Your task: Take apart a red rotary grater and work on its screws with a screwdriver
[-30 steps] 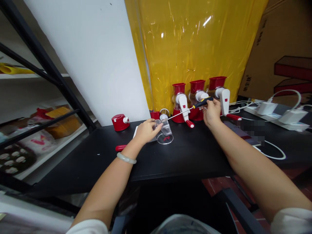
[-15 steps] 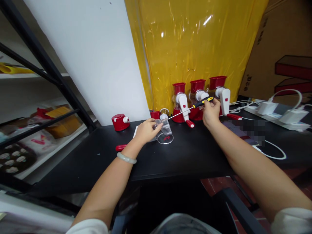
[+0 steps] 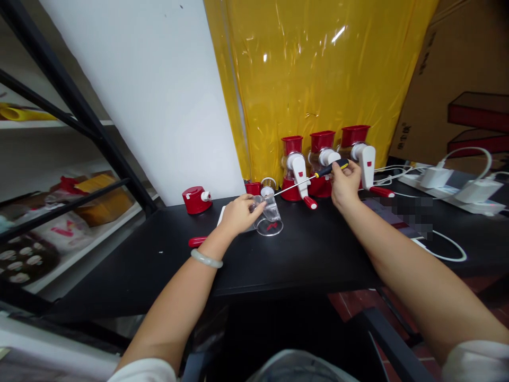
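Note:
My left hand (image 3: 240, 213) is closed around a clear plastic grater body (image 3: 270, 225) lying on its side on the black table. In my right hand (image 3: 345, 183) is a screwdriver (image 3: 332, 168) with a black and yellow handle, gripped at the handle's end. Its long thin shaft slants down leftward to the clear body, where the tip is too small to make out. Partly under my left hand lies a white crank with a red handle (image 3: 198, 242). Just behind the clear body sits a metal grater drum (image 3: 268, 184) beside a small red part (image 3: 253, 188).
Several red and white rotary graters (image 3: 293, 168) stand along the yellow sheet at the back. A red base (image 3: 196, 200) rests to the left. A power strip with white chargers (image 3: 436, 176), cables and a dark flat device (image 3: 392, 217) lie at the right.
The screwdriver handle has turned slightly in my right hand, showing less yellow on top. My left hand and the clear body stay in place.

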Motion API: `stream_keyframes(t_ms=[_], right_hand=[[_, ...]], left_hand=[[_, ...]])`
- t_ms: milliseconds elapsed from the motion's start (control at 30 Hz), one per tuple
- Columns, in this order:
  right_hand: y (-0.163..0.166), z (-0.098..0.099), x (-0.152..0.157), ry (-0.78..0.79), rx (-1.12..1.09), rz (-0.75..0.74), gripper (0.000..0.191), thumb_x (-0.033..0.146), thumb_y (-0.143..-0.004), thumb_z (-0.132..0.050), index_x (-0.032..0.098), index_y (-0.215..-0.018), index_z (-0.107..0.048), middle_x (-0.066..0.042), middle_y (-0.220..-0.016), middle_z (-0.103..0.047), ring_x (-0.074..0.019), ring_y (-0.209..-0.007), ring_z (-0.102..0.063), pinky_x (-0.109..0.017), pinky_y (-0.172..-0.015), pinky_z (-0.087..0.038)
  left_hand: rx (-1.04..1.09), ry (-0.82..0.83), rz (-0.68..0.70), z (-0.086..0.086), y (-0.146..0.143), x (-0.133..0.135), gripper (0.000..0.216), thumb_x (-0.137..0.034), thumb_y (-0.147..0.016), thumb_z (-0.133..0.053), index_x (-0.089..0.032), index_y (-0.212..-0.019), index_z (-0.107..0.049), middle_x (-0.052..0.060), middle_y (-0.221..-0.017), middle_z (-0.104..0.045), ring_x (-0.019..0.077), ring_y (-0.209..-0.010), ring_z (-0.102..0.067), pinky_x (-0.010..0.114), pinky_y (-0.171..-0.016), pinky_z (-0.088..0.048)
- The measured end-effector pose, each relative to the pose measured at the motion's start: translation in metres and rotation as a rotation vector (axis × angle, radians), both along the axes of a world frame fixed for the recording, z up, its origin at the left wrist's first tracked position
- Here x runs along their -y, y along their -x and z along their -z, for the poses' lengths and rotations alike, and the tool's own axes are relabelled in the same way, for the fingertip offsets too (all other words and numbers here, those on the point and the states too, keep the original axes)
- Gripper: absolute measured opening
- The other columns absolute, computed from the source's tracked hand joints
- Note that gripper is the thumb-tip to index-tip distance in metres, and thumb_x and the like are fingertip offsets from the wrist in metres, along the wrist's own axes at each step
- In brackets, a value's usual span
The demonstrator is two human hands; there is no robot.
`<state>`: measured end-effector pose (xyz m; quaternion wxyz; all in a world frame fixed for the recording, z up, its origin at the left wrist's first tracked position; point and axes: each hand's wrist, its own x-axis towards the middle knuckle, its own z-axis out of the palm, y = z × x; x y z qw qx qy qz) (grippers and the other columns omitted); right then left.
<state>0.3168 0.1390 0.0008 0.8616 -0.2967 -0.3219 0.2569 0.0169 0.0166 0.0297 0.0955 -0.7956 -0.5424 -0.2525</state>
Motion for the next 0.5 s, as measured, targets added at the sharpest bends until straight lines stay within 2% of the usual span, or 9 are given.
stream_keyframes(t_ms=[133,267,400,500], right_hand=[[-0.0001,-0.0011,-0.0008,0.006,-0.047,-0.018,0.044,0.036,-0.071,-0.069,0.025,-0.103,-0.041,-0.001,-0.098,-0.064,-0.0125,-0.079,-0.065,-0.024,-0.058,-0.05],[-0.0007,-0.002,-0.0028,0.017,-0.022,-0.034,0.039,0.043,-0.075,-0.065,0.026,-0.102,-0.042,0.0,-0.102,-0.06,-0.0105,-0.074,-0.062,-0.024,-0.054,-0.048],[-0.0007,-0.0004,-0.0035,0.008,0.018,-0.003,0.047,0.055,-0.073,-0.067,0.026,-0.102,-0.044,0.0,-0.102,-0.059,-0.0107,-0.073,-0.061,-0.024,-0.052,-0.048],[-0.0001,0.0005,-0.0021,-0.002,0.038,0.019,0.056,0.054,-0.068,-0.074,0.025,-0.106,-0.045,-0.002,-0.103,-0.061,-0.0139,-0.081,-0.065,-0.027,-0.058,-0.053]], left_hand=[[-0.006,-0.002,-0.004,0.0001,-0.0001,-0.0004,0.053,-0.059,-0.095,-0.043,-0.02,-0.074,-0.073,0.008,-0.12,-0.07,0.0259,-0.099,-0.069,0.038,-0.086,-0.054],[-0.003,0.0,-0.003,0.0,0.0001,-0.0007,0.053,-0.058,-0.095,-0.044,-0.02,-0.073,-0.073,0.008,-0.119,-0.07,0.026,-0.1,-0.069,0.038,-0.086,-0.054],[-0.004,-0.002,0.001,0.0002,0.0002,-0.0005,0.052,-0.058,-0.095,-0.044,-0.02,-0.074,-0.073,0.009,-0.119,-0.07,0.026,-0.1,-0.069,0.039,-0.086,-0.054],[-0.004,-0.007,-0.002,0.0004,0.0001,-0.0002,0.053,-0.058,-0.095,-0.043,-0.019,-0.074,-0.072,0.009,-0.12,-0.07,0.0262,-0.099,-0.069,0.039,-0.086,-0.054]])
